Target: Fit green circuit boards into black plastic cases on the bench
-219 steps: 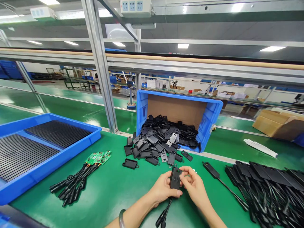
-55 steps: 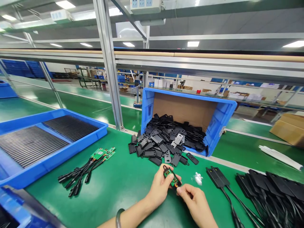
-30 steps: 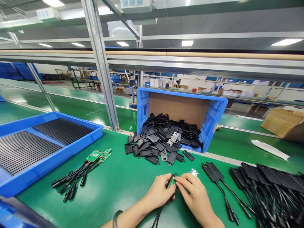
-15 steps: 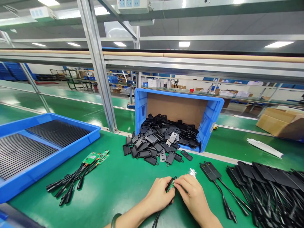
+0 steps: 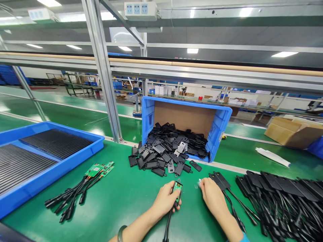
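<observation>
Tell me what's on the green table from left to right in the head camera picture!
Blue tray → bundle of green boards with black cables → left hand holding a green board → right hand → big pile of black cabled pieces.

Green bench [image 5: 121, 201] – bins, blk housings [image 5: 161, 156]

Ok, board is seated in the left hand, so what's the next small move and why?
Probably take a cover shell from the pile of black shells. The left hand holds the green circuit board face up, uncovered, in a black base, cable trailing down. The right hand rests empty on the mat beside the finished cabled units.
</observation>
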A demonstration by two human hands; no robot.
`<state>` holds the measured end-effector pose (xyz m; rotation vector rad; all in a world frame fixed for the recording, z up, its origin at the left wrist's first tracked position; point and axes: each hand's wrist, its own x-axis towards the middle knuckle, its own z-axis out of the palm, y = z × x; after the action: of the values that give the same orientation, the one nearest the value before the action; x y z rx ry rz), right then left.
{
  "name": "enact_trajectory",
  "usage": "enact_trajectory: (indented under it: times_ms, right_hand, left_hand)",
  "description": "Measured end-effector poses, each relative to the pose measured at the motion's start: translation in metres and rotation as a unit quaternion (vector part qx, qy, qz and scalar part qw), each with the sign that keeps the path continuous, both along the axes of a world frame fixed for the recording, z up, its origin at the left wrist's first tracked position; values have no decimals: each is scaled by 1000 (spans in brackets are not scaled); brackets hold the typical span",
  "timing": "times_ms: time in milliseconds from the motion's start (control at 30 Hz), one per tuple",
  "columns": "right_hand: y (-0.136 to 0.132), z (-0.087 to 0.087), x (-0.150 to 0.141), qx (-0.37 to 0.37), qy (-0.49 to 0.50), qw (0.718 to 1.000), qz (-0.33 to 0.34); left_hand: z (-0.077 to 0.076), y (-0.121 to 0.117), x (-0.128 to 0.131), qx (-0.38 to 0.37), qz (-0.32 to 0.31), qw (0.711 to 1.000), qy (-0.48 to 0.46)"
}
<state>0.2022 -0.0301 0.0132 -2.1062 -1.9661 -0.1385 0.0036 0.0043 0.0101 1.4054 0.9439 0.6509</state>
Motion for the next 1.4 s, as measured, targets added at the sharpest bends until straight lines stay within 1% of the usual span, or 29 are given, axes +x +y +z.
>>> enact_trajectory:
  times_ms: [67, 167, 233, 333, 433, 500, 600, 700, 733, 767, 800, 833, 867, 900, 933, 1000, 1067, 1167, 1267, 1400]
  right_hand:
    - [2, 0, 7, -7, -28, 999, -27]
    - [11, 8, 8, -3, -58, 997, -40]
    - [24, 16, 6, 4, -67, 997, -34]
    - [53, 24, 4, 9, -69, 997, -17]
    - [77, 25, 3, 0, -65, 998, -13]
    - [84, 25, 2, -3, -52, 999, -16]
    - [78, 26, 3, 17, -10, 999, -28]
    - [56, 30, 1, 51, 53, 997, -39]
    - [48, 30, -1, 64, 102, 992, -31]
    - [38, 31, -5, 72, 173, 982, -13]
    - [29, 31, -11, 76, 262, 962, 12]
    - [21, 31, -17, 77, 356, 931, 38]
    - [13, 30, -25, 73, 442, 892, 60]
    - [6, 29, -32, 65, 507, 856, 74]
    - [0, 27, -39, 53, 547, 831, 81]
    - [-7, 23, -50, 35, 594, 799, 88]
    - [-10, 17, -54, 19, 617, 780, 100]
    - [-10, 9, -54, 4, 633, 766, 114]
    - [-9, 5, -52, -3, 640, 761, 108]
    - [-10, 8, -52, 5, 641, 763, 78]
  left_hand:
    - [0, 1, 0, -18, 5, 999, -26]
    - [2, 1, -2, -40, 8, 997, -68]
    - [5, 1, -5, -54, 2, 994, -99]
    - [10, 1, -8, -76, -9, 988, -136]
    - [12, 0, -11, -107, -11, 981, -158]
    - [13, -1, -12, -128, -8, 976, -173]
    - [12, -2, -13, -144, -12, 971, -190]
    - [10, -1, -12, -158, -13, 967, -200]
    - [9, -1, -12, -161, -14, 966, -202]
    - [8, -1, -11, -164, -17, 965, -205]
    - [7, -1, -11, -166, -24, 964, -206]
    - [6, -1, -10, -166, -35, 963, -208]
    - [6, -2, -10, -166, -48, 962, -211]
    - [6, -2, -10, -167, -61, 960, -215]
    - [6, -2, -10, -168, -73, 958, -221]
    - [5, -3, -10, -175, -87, 953, -231]
    - [5, -4, -10, -177, -89, 952, -234]
    - [4, -4, -10, -160, -94, 954, -233]
    - [4, -3, -10, -140, -105, 959, -224]
    - [4, -3, -8, -97, -111, 970, -195]
